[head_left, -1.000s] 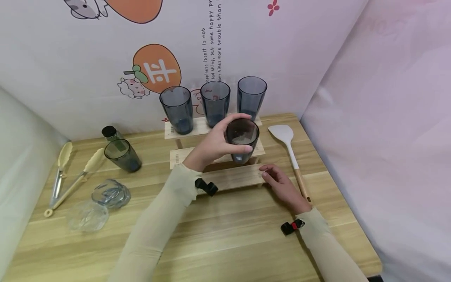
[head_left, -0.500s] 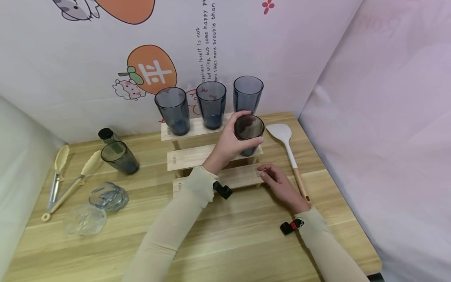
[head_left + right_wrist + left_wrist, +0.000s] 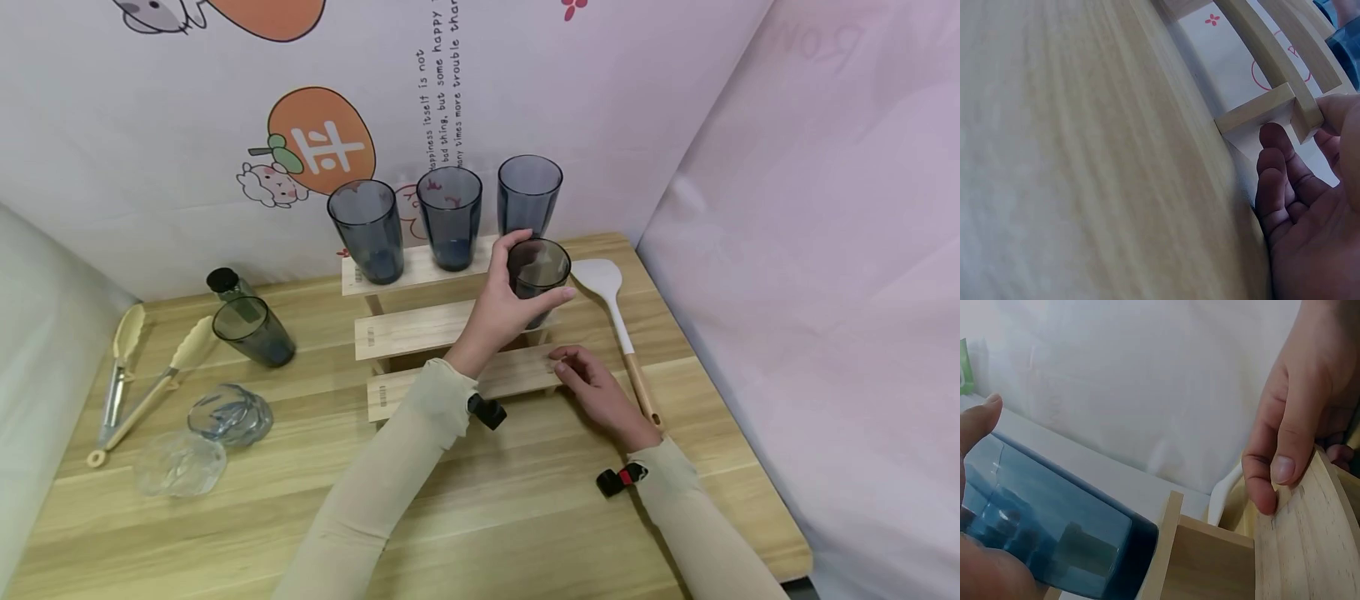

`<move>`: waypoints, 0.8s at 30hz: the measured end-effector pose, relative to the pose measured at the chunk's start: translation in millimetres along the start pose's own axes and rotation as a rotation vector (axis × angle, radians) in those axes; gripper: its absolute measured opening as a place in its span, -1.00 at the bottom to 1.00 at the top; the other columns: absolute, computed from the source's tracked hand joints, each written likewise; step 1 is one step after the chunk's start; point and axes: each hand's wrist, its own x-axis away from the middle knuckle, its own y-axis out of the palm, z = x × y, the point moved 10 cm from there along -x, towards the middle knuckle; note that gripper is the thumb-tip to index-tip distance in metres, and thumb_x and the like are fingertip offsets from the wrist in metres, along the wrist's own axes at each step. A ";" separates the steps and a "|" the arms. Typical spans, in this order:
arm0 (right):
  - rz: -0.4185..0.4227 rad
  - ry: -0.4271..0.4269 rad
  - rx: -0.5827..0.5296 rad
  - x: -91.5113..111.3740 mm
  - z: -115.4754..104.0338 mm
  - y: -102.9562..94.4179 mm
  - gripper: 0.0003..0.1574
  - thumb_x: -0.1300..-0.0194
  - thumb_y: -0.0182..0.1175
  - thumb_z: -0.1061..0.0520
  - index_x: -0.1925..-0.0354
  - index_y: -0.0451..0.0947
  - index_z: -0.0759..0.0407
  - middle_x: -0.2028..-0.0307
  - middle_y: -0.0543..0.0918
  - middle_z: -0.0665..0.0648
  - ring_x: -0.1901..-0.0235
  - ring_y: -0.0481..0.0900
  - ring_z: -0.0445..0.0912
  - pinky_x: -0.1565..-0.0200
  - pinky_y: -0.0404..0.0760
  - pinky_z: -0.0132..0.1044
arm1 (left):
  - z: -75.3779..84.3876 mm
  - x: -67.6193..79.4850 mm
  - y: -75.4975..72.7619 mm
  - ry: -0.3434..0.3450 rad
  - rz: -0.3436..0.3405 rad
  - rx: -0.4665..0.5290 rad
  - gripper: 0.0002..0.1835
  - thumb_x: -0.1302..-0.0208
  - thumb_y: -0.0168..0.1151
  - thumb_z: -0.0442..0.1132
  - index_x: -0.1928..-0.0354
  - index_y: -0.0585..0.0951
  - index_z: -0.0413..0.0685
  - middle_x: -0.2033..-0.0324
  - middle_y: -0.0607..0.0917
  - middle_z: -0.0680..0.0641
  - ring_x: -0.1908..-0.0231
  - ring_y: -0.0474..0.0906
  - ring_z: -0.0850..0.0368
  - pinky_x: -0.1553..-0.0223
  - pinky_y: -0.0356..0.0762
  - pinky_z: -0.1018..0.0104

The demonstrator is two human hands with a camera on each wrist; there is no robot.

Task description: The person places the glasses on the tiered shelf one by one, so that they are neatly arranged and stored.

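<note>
A dark grey glass tumbler (image 3: 542, 260) is gripped by my left hand (image 3: 501, 315), thumb and fingers around its sides, at the right end of the wooden three-step rack's (image 3: 412, 330) middle step. In the left wrist view the tumbler's base (image 3: 1138, 556) is right at the step's edge. My right hand (image 3: 596, 392) holds the right end of the lowest step; the right wrist view has its thumb on top and its curled fingers (image 3: 1272, 187) beneath. Along the top step stand three blue-grey tumblers: left (image 3: 369, 233), middle (image 3: 452, 221) and right (image 3: 528, 196), the last partly behind my left hand.
Right of the rack lies a white spatula (image 3: 600, 279) with a wooden handle. At left are another tumbler (image 3: 255, 333), a black-capped jar (image 3: 225, 282), tongs (image 3: 146, 404) and two clear glass bowls, one bluish (image 3: 232, 417), one colourless (image 3: 180, 465). A printed cloth wall (image 3: 187, 125) stands behind.
My left hand has carried the tumbler rightward to the right end of the middle step, uncovering more of the rack's left side. The right hand has stayed on the lowest step.
</note>
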 end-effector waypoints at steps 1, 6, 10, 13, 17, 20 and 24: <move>-0.003 0.004 0.002 1.1 -4.9 0.4 -0.62 -0.62 0.01 0.12 -0.25 0.45 0.29 -0.19 0.55 0.25 -0.01 0.51 0.03 0.02 0.56 -0.04 | 0.0 1.1 -0.4 0.001 0.002 -0.019 -0.03 -0.13 0.58 -0.10 -0.48 0.17 0.25 -0.30 0.38 0.06 -0.26 0.38 0.04 -0.20 0.40 0.15; -0.007 0.003 0.015 7.2 -28.9 2.1 -0.62 -0.61 0.01 0.16 -0.24 0.44 0.34 -0.17 0.55 0.27 0.01 0.52 -0.02 0.03 0.55 -0.11 | -1.2 9.7 -2.9 0.011 0.026 -0.069 0.07 -0.14 0.57 -0.08 -0.53 0.03 0.28 -0.37 0.26 0.05 -0.33 0.27 0.17 -0.28 0.31 0.14; -0.002 -0.010 0.017 8.2 -32.1 2.1 -0.62 -0.62 0.01 0.16 -0.25 0.43 0.34 -0.15 0.55 0.28 0.04 0.52 0.00 0.05 0.55 -0.13 | -4.5 18.1 -6.1 0.013 0.067 -0.064 0.05 -0.17 0.55 -0.09 -0.52 0.01 0.23 -0.32 0.24 -0.01 -0.31 0.23 0.19 -0.29 0.29 0.13; 0.001 -0.009 0.016 7.5 -31.1 2.2 -0.63 -0.62 0.01 0.15 -0.24 0.44 0.32 -0.13 0.56 0.27 0.07 0.53 0.01 0.07 0.56 -0.10 | -6.7 21.7 -8.7 0.013 0.092 -0.071 0.00 -0.18 0.54 -0.08 -0.49 0.05 0.20 -0.24 0.28 -0.03 -0.24 0.28 0.17 -0.25 0.31 0.15; -0.002 -0.011 0.014 7.3 -31.1 1.8 -0.63 -0.62 0.01 0.15 -0.24 0.44 0.32 -0.12 0.57 0.26 0.07 0.53 0.00 0.06 0.56 -0.07 | -6.6 21.6 -10.2 0.026 0.107 -0.073 -0.02 -0.17 0.55 -0.09 -0.47 0.09 0.18 -0.21 0.32 -0.03 -0.21 0.30 0.17 -0.24 0.32 0.19; -0.006 -0.011 0.009 7.3 -31.4 2.2 -0.62 -0.62 0.01 0.15 -0.24 0.44 0.33 -0.12 0.57 0.27 0.06 0.53 -0.02 0.06 0.57 -0.07 | -6.3 20.9 -11.0 0.036 0.113 -0.082 -0.02 -0.16 0.56 -0.10 -0.47 0.09 0.15 -0.22 0.32 -0.02 -0.22 0.28 0.18 -0.25 0.31 0.22; -0.002 -0.019 0.008 7.7 -32.2 2.3 -0.62 -0.62 0.01 0.16 -0.24 0.43 0.35 -0.10 0.57 0.28 0.07 0.53 -0.01 0.07 0.56 -0.11 | -6.5 24.3 -12.5 0.036 0.122 -0.091 0.05 -0.16 0.56 -0.07 -0.50 0.02 0.09 -0.29 0.24 -0.02 -0.26 0.23 0.17 -0.31 0.26 0.20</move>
